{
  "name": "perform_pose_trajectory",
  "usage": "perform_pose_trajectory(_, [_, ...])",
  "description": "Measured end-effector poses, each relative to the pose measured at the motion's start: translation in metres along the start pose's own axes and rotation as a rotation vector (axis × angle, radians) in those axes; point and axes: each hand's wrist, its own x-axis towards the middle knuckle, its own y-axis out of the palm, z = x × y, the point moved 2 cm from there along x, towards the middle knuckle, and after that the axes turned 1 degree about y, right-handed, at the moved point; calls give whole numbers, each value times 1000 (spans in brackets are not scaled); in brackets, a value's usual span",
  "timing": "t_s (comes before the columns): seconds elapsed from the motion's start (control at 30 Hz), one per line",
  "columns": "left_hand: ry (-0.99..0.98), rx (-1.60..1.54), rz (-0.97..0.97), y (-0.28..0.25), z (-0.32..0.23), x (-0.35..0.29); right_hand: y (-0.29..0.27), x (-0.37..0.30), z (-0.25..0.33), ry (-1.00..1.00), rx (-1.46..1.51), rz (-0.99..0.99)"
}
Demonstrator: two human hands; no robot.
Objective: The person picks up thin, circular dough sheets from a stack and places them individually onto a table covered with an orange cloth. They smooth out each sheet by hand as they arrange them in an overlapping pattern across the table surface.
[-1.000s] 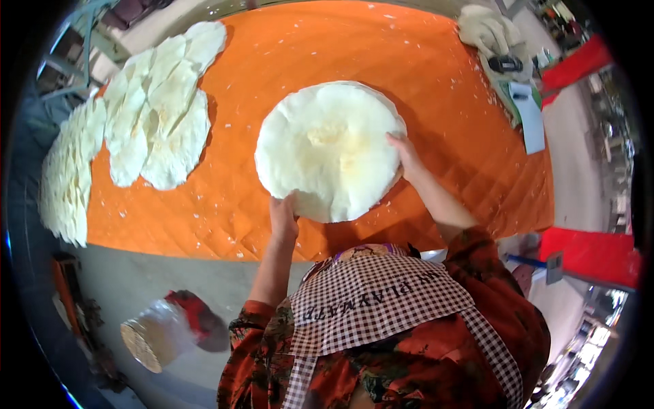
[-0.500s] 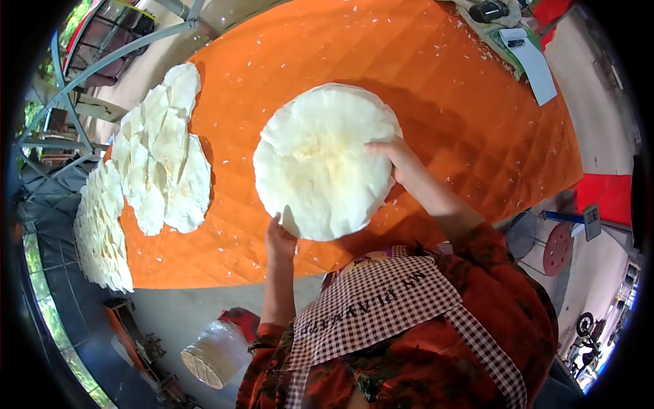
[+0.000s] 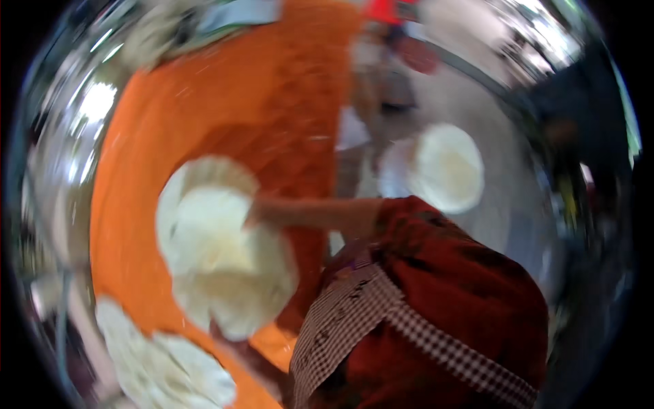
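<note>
Several large, round, pale flatbreads (image 3: 214, 215), white with a yellowish middle, overlap unevenly over the orange quilted table cover. My left hand (image 3: 226, 337), blurred, grips the near lower edge of these flatbreads, with the fingers hidden beneath. From the right, my right hand (image 3: 262, 213) holds their side edge, its fingers smeared by motion. Another pile of flatbreads (image 3: 163, 368) lies at the lower left, a little apart from my left hand.
The orange cover (image 3: 136, 225) ends just left of my body. A round pale stack (image 3: 448, 168) stands low at the right, beyond my right elbow. A light-blue sheet (image 3: 238, 12) lies at the table's far end. A reddish disc (image 3: 417, 54) stands past the table.
My view has swung to the right, so the table now shows at the left and is blurred. The held flatbreads have spread out of line with each other. Both hands remain on them.
</note>
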Motion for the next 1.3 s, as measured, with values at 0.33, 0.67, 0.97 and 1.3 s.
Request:
perform_pose_trajectory(0.33, [204, 729, 236, 119, -10, 26, -21, -247, 42, -197, 612, -590])
perform_pose_trajectory(0.67, [-359, 807, 845, 375, 249, 87, -109, -494, 10, -239, 835, -1289])
perform_pose_trajectory(0.97, [-616, 868, 1092, 518, 472, 98, -169, -613, -38, -434, 920, -1728])
perform_pose_trajectory(1.3, [-487, 1316, 1066, 501, 665, 265, -283, -569, -245, -256, 1304, -2001])
